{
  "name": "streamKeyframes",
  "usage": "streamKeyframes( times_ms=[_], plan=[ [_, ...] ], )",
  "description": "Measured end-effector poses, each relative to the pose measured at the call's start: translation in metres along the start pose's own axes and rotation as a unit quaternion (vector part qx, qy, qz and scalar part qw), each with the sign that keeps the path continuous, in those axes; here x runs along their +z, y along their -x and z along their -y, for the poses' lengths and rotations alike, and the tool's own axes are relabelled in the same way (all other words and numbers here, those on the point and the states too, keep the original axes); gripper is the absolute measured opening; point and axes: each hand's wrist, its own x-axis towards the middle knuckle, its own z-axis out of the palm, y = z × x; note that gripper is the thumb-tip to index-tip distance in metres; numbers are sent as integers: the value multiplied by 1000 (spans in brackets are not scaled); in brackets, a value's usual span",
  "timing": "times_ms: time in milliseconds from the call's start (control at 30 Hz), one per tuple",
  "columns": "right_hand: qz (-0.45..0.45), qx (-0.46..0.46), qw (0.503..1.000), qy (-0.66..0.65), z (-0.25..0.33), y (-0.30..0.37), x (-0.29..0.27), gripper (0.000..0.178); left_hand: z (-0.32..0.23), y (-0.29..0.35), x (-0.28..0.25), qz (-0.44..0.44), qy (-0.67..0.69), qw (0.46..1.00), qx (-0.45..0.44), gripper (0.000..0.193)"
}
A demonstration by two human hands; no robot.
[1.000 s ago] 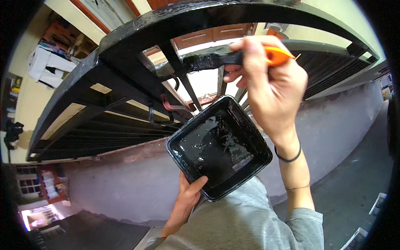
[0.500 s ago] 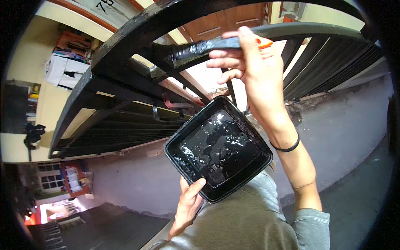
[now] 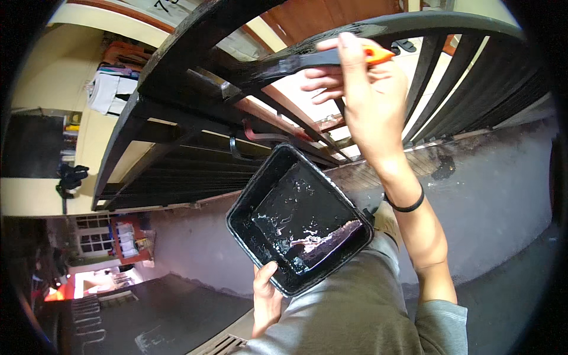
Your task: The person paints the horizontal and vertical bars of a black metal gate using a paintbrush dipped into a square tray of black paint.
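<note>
My right hand is closed round a paintbrush with a dark body and an orange handle end. Its wet black head points left and meets the bars of a black metal gate, near the joint below the curved top rail. Below, my left hand grips the near left rim of a square black tub, thumb over the edge and fingers hidden underneath. Glossy black paint covers the bottom of the tub, which is tilted a little, with a pale reflection on its near side.
A bent metal handle sticks out from the gate just beyond the tub. Past the bars are a brown door and dark sandals. Clothes hang at the far left. A grey concrete floor lies right of me.
The brush has shifted slightly along the gate, its head now lower against the bars. My left hand and the tub have moved slightly down and left, and the view has shifted.
</note>
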Motion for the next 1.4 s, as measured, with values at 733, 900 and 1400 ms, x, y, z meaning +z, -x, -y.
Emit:
streamKeyframes(
  times_ms=[733, 900, 1400],
  plan=[
    [-83, 6, 987, -137, -20, -1, 36, 42, -23, 22, -10, -87, -30, 992, 85, 82],
    [-93, -19, 990, -107, -15, 20, 19, 45, -23, 22, -10, -75, -18, 993, 90, 79],
    [98, -367, 874, 303, -1, 57, -15, 27, -24, 13, -22, 3, 5, 998, 59, 76]
  ],
)
